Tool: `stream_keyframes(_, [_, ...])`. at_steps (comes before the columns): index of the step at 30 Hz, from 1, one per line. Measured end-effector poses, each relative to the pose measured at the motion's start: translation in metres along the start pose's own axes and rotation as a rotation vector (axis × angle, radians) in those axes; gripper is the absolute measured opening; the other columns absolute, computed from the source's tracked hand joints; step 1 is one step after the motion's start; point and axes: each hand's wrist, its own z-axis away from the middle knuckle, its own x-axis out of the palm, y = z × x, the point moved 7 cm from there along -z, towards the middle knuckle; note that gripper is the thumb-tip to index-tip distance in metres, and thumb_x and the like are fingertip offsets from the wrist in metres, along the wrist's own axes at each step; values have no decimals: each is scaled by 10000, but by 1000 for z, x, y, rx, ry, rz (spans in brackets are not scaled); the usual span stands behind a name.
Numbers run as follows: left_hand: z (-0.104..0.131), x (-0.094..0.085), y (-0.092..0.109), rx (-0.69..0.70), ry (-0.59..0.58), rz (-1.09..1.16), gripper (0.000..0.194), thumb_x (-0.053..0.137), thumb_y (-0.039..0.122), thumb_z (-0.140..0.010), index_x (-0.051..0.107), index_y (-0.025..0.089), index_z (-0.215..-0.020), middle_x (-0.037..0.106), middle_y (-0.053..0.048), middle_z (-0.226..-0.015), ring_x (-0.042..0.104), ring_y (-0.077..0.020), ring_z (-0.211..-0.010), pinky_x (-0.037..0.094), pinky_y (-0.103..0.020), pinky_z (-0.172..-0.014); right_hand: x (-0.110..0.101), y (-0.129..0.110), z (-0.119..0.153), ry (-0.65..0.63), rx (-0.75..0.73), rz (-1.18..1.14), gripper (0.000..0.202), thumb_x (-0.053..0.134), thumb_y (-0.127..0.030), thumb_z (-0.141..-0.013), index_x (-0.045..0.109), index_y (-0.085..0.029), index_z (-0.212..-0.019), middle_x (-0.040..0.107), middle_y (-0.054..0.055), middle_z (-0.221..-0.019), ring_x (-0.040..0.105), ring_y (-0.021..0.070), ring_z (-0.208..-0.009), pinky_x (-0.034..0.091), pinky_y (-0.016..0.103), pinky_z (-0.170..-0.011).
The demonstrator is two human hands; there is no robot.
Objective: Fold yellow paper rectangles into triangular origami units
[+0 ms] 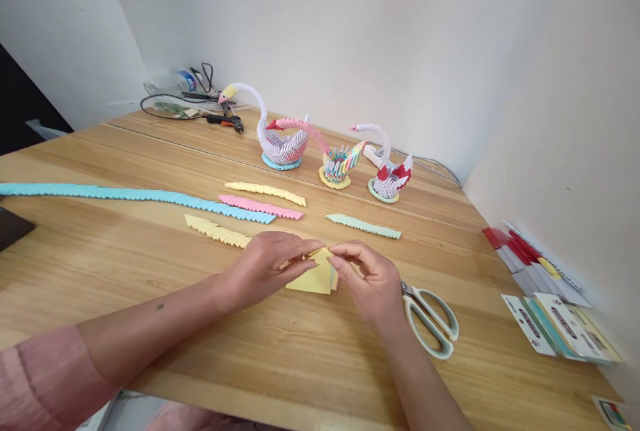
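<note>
A small piece of yellow paper is pinched at the fingertips of both hands. My left hand comes from the left, thumb and fingers closed at its edge. From the other side, my right hand grips it between thumb and forefinger. Just beneath lies a yellow paper sheet, with pink and pale edges of other sheets showing at its right. Scissors with white and pale green handles rest beside my right hand. A strip of folded yellow pieces reaches behind my left hand.
Blue, pink, yellow and green folded-paper strips lie beyond my hands. Three paper swans stand behind them, one white and pink. A glue gun sits back left; paper packs lie right.
</note>
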Motion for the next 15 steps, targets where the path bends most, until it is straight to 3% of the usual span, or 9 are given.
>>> stream_keyframes(8, [2,-5,3,79,42,-100,152,580,220,-850,693,123,-880,640,-15,-561,547,-105,-489,376,-203,-488,2,-5,-1,-6,-21,6,81,639,-202,-784,669,-214,-858,698,10,-778,635,139,-648,519,264,-632])
stream_keyframes(15, [2,0,-11,-137,-21,142,105,613,176,-816,691,139,-756,683,-15,-613,598,-100,-536,421,-175,-523,2,-25,-1,-21,-236,125,97,613,-148,-805,661,-216,-855,681,16,-735,629,147,-656,501,265,-602])
